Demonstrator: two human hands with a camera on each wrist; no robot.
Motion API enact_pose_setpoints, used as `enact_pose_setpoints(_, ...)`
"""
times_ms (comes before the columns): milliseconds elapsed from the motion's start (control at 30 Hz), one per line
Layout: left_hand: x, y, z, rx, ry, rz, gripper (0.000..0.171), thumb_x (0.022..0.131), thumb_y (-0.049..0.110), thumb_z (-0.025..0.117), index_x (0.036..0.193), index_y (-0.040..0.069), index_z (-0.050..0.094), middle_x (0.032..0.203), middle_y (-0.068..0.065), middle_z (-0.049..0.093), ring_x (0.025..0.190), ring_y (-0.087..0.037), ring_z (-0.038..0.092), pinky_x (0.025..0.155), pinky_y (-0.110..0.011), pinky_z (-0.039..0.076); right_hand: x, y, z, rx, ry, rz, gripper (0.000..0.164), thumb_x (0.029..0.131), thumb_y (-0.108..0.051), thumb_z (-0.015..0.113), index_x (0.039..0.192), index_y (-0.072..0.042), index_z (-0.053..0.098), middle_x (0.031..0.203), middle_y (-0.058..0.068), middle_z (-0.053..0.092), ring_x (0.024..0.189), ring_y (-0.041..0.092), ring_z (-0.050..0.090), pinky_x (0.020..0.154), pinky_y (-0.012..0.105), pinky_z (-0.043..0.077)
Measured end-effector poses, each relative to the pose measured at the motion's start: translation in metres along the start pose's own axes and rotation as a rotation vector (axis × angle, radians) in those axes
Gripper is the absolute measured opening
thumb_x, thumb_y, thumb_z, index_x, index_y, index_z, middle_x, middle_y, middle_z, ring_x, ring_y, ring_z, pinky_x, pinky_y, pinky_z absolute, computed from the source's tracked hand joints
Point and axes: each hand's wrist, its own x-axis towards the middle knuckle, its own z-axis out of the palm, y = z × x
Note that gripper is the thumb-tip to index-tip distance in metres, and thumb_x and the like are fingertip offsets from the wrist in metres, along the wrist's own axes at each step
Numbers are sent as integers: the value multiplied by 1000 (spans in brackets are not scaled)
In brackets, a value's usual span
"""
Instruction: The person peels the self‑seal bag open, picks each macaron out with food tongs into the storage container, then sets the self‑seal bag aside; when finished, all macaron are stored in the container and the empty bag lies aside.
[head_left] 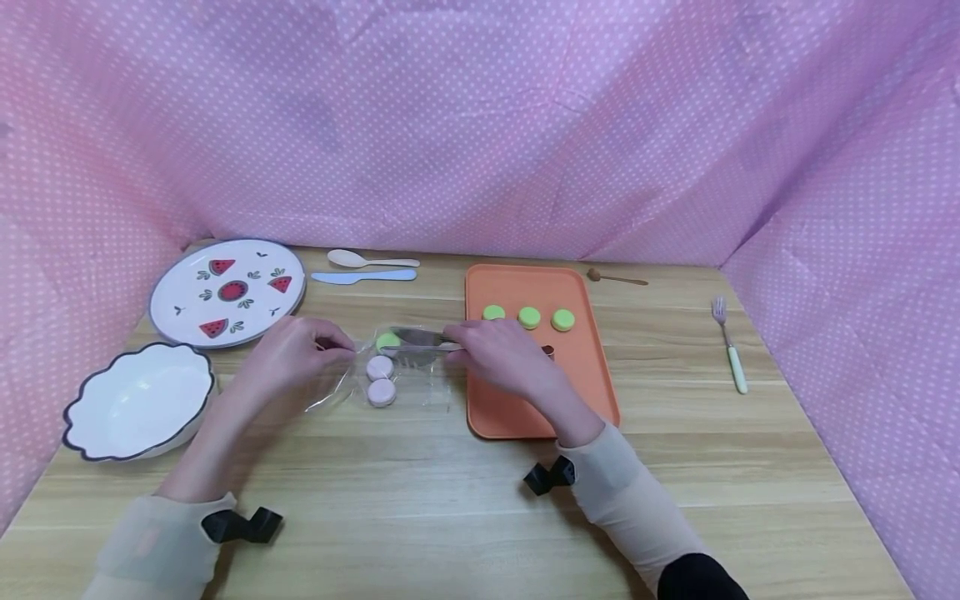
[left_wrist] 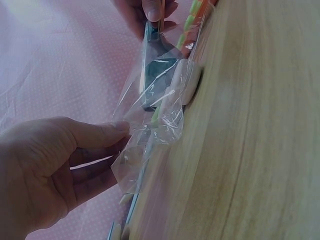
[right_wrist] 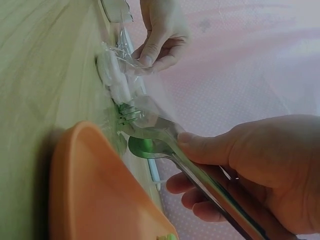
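My left hand (head_left: 303, 354) pinches the edge of a clear plastic bag (head_left: 429, 389) between thumb and fingers. Two pale pink macarons (head_left: 381, 392) and a green macaron (head_left: 387, 341) lie in the bag, in a column. My right hand (head_left: 504, 354) grips metal serving tongs (right_wrist: 192, 175), one end fork-shaped and the other rounded. Their tips reach into the bag beside the green macaron. Three more green macarons (head_left: 528, 317) sit in a row on the orange tray (head_left: 525, 287), under and beyond my right hand.
A white plate (head_left: 258, 312) with watermelon pictures and a scalloped bowl (head_left: 138, 404) stand at left. Behind the bag lie a cream spoon (head_left: 352, 258) and a blue knife (head_left: 360, 277). A small brown wooden utensil (head_left: 622, 279) and a green-handled fork (head_left: 735, 362) are at right.
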Motion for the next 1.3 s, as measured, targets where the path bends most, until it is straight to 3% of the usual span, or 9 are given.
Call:
enact_pose_setpoints(233, 0, 1, -1, -9, -18, -31, 4, 82, 27, 73, 85, 27, 74, 81, 10, 72, 79, -9, 64, 73, -32, 47, -2, 2, -3, -4, -4, -10, 20, 88, -37, 64, 80, -22, 53, 66, -9, 50, 54, 10, 38, 46, 25, 29)
enact_pose_setpoints(467, 0, 0, 0, -11, -6, -22, 4, 81, 27, 73, 85, 28, 74, 80, 11, 72, 78, -9, 64, 72, -31, 47, -6, 4, -8, -10, -29, 1, 26, 88, -35, 65, 74, -22, 48, 60, -6, 42, 54, 9, 33, 46, 25, 24)
enact_pose_setpoints(867, 0, 0, 1, -11, -10, -19, 4, 82, 26, 73, 84, 29, 73, 80, 11, 72, 77, -8, 63, 72, -31, 48, -7, 5, -7, -20, -35, 1, 21, 88, -35, 65, 79, -22, 51, 64, -8, 48, 53, 9, 32, 44, 24, 25)
enact_pose_setpoints(1300, -1, 2, 0, -4, -11, -23, 4, 81, 27, 73, 85, 28, 73, 81, 11, 72, 78, -9, 63, 73, -32, 48, -9, 7, -10, -9, -43, 11, 24, 89, -36, 63, 76, -22, 48, 63, -7, 44, 56, 10, 37, 46, 25, 25)
